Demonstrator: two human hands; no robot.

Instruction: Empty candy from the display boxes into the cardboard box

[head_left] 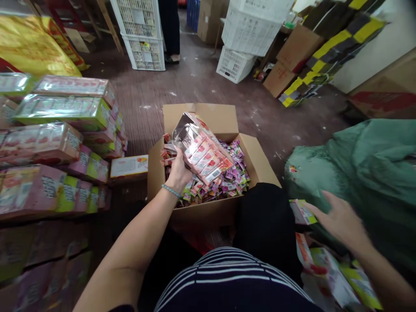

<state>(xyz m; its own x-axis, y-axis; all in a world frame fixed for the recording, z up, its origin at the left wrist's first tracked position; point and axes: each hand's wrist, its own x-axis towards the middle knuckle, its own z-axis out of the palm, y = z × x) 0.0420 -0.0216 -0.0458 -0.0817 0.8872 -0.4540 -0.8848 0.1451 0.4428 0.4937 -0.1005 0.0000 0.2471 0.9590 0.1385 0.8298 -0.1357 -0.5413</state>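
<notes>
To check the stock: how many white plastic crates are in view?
5 white crates: two stacked ahead left, two stacked ahead right, one lower on the floor at right. More may be hidden.

Left hand (177, 171)'s got a shiny pink plastic bag (201, 149) over our open brown cardboard box (198, 117), right hand (338, 221) spread open beside a small green-white carton (302, 212).

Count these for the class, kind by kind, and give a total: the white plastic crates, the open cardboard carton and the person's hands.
White plastic crates: 5
Open cardboard carton: 1
left hand plus right hand: 2
Total: 8
</notes>
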